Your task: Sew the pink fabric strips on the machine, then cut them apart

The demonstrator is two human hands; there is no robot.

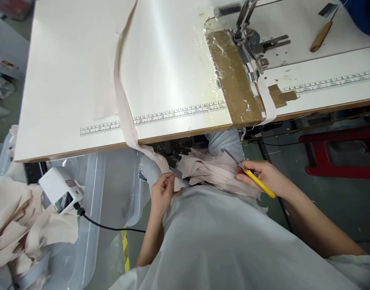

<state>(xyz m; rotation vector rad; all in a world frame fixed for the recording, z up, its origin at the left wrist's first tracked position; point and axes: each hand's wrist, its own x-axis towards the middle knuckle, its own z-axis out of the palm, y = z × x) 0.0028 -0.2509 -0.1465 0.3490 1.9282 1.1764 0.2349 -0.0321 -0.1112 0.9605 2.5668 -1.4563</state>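
My left hand [163, 189] is closed in a pinch on the end of a long pale pink fabric strip [126, 108]. The strip runs down across the white table and hangs over its front edge to my lap. Slim yellow-handled scissors [259, 182] are held in my right hand [260, 175], their dark blades pointing up and to the left. Between the two hands, a heap of cut pink fabric pieces [205, 167] lies on my lap. The blades are above the right part of this heap, apart from the strip.
A sewing machine's presser foot [245, 44] stands at the upper right, with a pale band [267, 100] below it. A wooden-handled awl [322, 36] lies beyond. Printed rulers [172, 114] line the table edge. Left below, a plastic bin [92, 225] holds scraps and a white device [60, 189]; right, a red stool [311, 155].
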